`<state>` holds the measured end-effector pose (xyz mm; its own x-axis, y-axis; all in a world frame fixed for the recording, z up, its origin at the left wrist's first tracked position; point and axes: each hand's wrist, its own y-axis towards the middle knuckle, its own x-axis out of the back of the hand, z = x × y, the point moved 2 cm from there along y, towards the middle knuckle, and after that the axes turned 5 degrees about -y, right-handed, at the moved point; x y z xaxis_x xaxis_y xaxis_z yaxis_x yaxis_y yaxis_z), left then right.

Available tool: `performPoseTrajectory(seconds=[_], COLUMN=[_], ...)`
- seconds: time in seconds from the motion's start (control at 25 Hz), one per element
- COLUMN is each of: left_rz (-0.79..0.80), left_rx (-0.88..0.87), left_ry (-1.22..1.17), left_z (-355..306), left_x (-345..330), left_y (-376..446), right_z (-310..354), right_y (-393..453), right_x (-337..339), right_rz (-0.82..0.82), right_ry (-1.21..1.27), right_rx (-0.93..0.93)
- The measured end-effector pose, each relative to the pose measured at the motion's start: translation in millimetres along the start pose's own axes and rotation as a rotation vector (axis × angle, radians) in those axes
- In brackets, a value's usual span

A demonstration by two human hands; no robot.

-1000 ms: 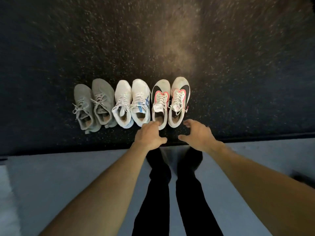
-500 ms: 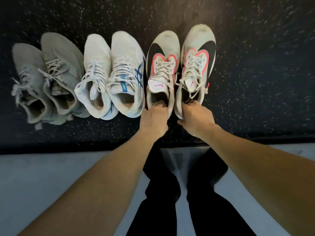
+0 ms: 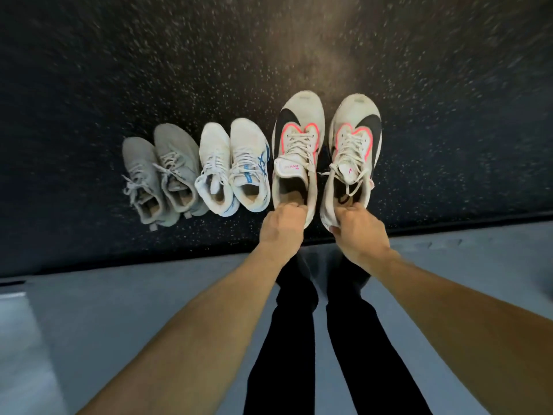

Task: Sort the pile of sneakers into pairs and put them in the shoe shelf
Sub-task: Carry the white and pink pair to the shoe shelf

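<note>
We hold the pink-trimmed pair by the heels above the dark speckled floor (image 3: 149, 70), our left hand (image 3: 281, 229) curled over the heel collar of the left pink-trimmed sneaker (image 3: 297, 151) and our right hand (image 3: 359, 232) gripping the heel of the right pink-trimmed sneaker (image 3: 354, 151), the two shoes side by side with a narrow gap between them and toes pointing away from us. The sorting looks finished, by our reckoning: beside this pair stand the white-and-blue pair (image 3: 233, 166) and, at the far left, the grey pair (image 3: 161, 172), each matched and lined up in one row on the floor. What remains, as far as we can judge, is the shelving itself; no shoe shelf appears anywhere in view, so all three pairs are yet to be put away, and the pair in our hands seems to be the first to go. Below the shoes a pale grey floor strip (image 3: 149, 295) runs across, and our dark trouser legs (image 3: 299, 354) stand on it. As for writing, the tongue of the left pink-trimmed sneaker carries pink lettering that appears to read "ZOOM FLY", though it sits upside down to us and is too soft to be sure; large black swooshes mark both toes, a small pink mark sits on the other tongue, and crossed blue stripes line the white pair's side, with no brand name legible there.
</note>
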<state>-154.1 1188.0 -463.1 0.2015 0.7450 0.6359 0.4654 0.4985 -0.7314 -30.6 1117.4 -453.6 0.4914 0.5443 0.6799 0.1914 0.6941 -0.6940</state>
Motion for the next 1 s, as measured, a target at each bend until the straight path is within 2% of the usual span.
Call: performPoseTrajectory(seconds=[0.28, 0.52, 0.8, 1.0], left_rz=[-0.114, -0.212, -0.323, -0.277], left_rx=[-0.042, -0.096, -0.309, -0.548], left_ry=[-0.01, -0.016, 0.111, 0.296], left_z=[-76, -131, -188, -231], left_x=[153, 235, 277, 257], left_y=[-172, -297, -355, -376], right_z=[40, 60, 45, 34], right_y=[-171, -309, -402, -464], right_x=[167, 258, 283, 253], right_rz=[-0.049, -0.142, -0.361, -0.478], right_ry=[0.021, 0.056, 0.215, 0.372], right_rx=[0.021, 0.019, -0.108, -0.351])
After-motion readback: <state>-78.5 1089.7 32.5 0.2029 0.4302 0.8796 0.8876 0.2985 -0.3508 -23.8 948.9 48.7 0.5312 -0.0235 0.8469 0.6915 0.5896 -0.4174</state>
